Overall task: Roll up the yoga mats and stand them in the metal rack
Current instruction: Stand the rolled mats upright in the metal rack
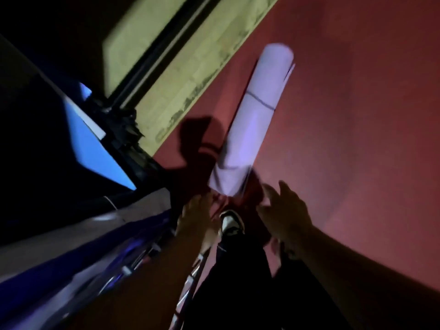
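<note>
Floor (357,115): red surface, fills centre and right of view; dim light
Wood-pattern strip (185,75): pale, borders red area at upper left along diagonal edge
Dark bar (162,44): runs along strip, blurred, kind unclear
Rolled mat (252,120): lilac, lying flat on red area, near strip edge but apart; outer flap loose at far end; thin dark lines across roll
Shoe (231,222): dark and white, on red area just beside roll's near end

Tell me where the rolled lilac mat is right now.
Head view, centre: the rolled lilac mat lies on the red surface, its near end just ahead of the left hand and right hand.
</note>
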A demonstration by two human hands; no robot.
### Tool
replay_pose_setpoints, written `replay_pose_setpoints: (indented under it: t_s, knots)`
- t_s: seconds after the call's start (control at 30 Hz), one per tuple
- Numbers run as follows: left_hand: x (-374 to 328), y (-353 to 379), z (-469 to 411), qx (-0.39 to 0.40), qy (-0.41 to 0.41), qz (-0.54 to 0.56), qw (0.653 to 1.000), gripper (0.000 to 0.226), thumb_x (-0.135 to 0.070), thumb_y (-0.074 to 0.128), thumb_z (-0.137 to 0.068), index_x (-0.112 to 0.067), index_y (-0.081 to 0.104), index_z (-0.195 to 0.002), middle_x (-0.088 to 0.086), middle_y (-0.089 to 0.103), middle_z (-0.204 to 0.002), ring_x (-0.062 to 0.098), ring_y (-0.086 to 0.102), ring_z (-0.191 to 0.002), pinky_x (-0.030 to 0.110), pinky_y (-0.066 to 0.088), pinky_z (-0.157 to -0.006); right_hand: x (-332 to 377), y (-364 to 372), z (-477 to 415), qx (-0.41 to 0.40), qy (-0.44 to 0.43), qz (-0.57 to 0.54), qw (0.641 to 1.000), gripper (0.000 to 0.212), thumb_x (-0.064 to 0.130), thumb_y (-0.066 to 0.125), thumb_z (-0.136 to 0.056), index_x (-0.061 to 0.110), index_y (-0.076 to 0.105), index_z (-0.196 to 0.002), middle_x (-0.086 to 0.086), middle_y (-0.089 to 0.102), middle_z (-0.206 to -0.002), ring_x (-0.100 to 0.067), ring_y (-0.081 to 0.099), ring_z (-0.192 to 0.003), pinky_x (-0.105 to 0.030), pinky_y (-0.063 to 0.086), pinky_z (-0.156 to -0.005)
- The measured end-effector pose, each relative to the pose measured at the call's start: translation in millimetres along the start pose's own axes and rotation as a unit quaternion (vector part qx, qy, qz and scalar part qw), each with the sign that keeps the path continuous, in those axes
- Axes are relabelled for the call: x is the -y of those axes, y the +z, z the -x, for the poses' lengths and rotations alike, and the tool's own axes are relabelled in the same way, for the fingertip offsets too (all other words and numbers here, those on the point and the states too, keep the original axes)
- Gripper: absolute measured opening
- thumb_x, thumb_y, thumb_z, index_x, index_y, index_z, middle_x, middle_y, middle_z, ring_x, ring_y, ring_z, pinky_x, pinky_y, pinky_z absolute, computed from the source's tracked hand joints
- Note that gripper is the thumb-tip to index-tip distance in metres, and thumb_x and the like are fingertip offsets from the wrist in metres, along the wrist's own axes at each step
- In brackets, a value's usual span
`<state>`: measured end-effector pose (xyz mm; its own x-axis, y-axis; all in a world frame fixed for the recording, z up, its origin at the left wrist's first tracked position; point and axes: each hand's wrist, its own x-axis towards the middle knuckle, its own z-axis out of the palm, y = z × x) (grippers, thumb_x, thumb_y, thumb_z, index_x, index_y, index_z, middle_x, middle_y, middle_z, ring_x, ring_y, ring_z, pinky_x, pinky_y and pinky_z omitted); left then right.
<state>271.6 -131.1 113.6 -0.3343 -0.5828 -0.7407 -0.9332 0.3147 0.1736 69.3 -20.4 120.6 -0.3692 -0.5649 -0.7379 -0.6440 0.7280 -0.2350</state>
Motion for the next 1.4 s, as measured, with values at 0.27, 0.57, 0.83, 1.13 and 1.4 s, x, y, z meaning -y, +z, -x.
replay_pose_setpoints:
  t_s: [0.27, 0.57, 0.83, 1.13, 1.4]
  knots:
    - [16, 60, -156, -0.042, 0.031, 0.087, 0.995, 0.084, -0.055, 0.057, -0.086, -0.034, 0.027, -0.161, 0.019, 0.034, -0.157, 0.043, 0.039, -0.14, 0.05, 0.039, -0.114, -14, 86, -139, 0.071, -0.007, -0.122, 0.99, 0.086, 0.052, 0.06, -0.095, 0.042, 0.005, -0.161, -0.014, 0.047, -0.146, -0.037, 0.06, -0.122, -0.042, 0.052, -0.099]
    - [9, 103, -225, -0.014, -0.074, 0.38, 0.922, 0.079, -0.057, 0.059, -0.096, -0.039, 0.019, -0.161, 0.001, 0.043, -0.159, 0.023, 0.047, -0.14, 0.033, 0.038, -0.113, 7, 133, -214, -0.007, 0.069, -0.406, 0.911, 0.085, 0.042, 0.056, -0.103, 0.026, 0.0, -0.165, -0.003, 0.04, -0.155, -0.021, 0.053, -0.125, -0.012, 0.038, -0.087]
    - [-93, -51, -74, -0.069, 0.086, 0.328, 0.938, 0.075, -0.085, 0.042, -0.085, -0.048, 0.038, -0.149, 0.007, 0.067, -0.13, 0.029, 0.064, -0.121, 0.045, 0.05, -0.102, 25, -55, -69, -0.135, 0.103, -0.51, 0.843, 0.091, 0.077, 0.061, -0.082, 0.039, 0.026, -0.157, 0.011, 0.057, -0.137, -0.02, 0.063, -0.123, -0.041, 0.05, -0.107]
    - [-198, -308, 132, -0.171, 0.251, 0.249, 0.92, 0.077, -0.082, 0.032, -0.089, -0.028, 0.057, -0.138, 0.006, 0.062, -0.123, 0.017, 0.055, -0.116, 0.028, 0.039, -0.108, 41, -324, 175, -0.162, 0.001, -0.627, 0.762, 0.07, 0.049, 0.077, -0.074, 0.026, 0.06, -0.138, 0.004, 0.074, -0.123, -0.017, 0.068, -0.117, -0.049, 0.049, -0.11]
    - [-246, -395, 338, -0.199, 0.284, 0.499, 0.794, 0.059, -0.049, 0.058, -0.09, -0.03, 0.048, -0.145, -0.01, 0.057, -0.145, 0.001, 0.052, -0.133, 0.027, 0.041, -0.112, 71, -398, 357, -0.206, -0.191, -0.612, 0.739, 0.07, 0.042, 0.065, -0.089, 0.031, 0.042, -0.153, 0.026, 0.058, -0.135, 0.016, 0.054, -0.122, -0.01, 0.043, -0.101]
